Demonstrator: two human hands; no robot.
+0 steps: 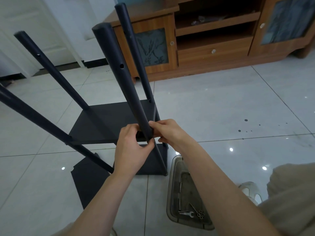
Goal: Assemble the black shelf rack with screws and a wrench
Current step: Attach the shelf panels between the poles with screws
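Nearest, a metal tray on the floor holds the wrench and loose screws, untouched. Beyond it, left hand and right hand both grip the lower end of one pole, at the corner of the middle shelf. The black shelf rack stands on that floor: matte black, four poles, screw holes visible. Judgement: tubes stiff, light, smooth; frame probably wobbly until bolted, so hold low beside the joint. Wooden cabinet behind

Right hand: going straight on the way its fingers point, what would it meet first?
The right hand points left into the near black pole, which its fingers seem to grip; the left hand lies just beyond.
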